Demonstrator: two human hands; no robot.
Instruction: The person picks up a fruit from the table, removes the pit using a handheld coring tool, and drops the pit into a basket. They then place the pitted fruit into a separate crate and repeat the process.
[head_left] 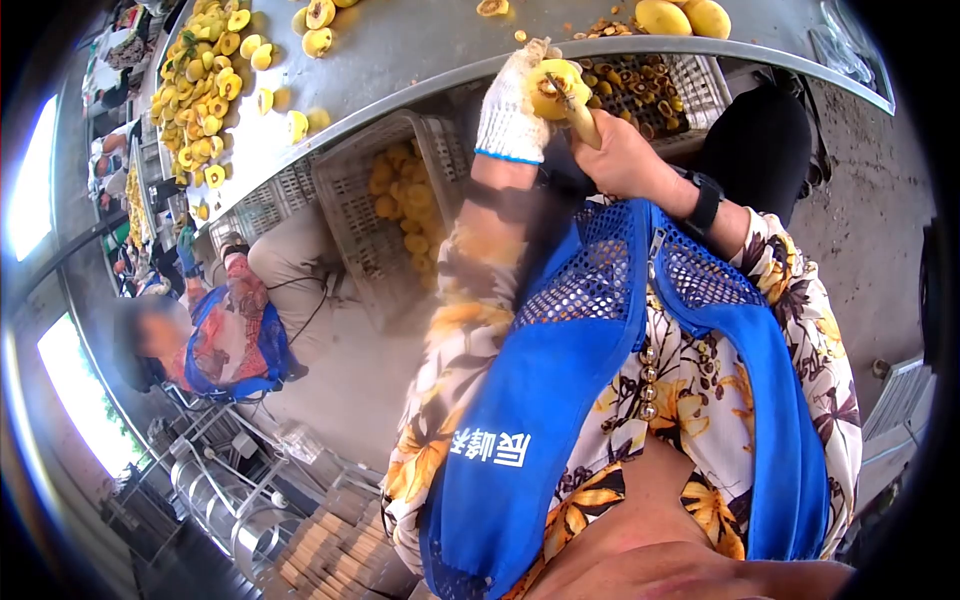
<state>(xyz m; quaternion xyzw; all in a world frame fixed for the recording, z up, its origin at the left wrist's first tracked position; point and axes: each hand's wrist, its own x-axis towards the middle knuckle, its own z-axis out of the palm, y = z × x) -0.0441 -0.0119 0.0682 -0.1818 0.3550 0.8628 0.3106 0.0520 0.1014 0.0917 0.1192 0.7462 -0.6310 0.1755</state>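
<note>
In a white knitted glove, my left hand (512, 105) is closed round a halved yellow fruit (550, 88) near the table's front edge. The cut face shows a brown centre. My bare right hand (628, 155), with a dark watch on the wrist, grips the pale handle of a tool (582, 122). The tool's tip meets the fruit's centre; its exact shape is hard to make out. Below the hands' far side, a crate (705, 95) holds brown pits and scraps. Whole yellow fruits (690, 17) sit on the table beyond.
The metal table (375, 62) carries a large pile of halved fruits (200, 90) at left. A crate of yellow fruit (340, 215) stands below its edge. A seated co-worker (235, 335) is at left. Wooden stacks (330, 545) and metal racks (225, 490) are at lower left.
</note>
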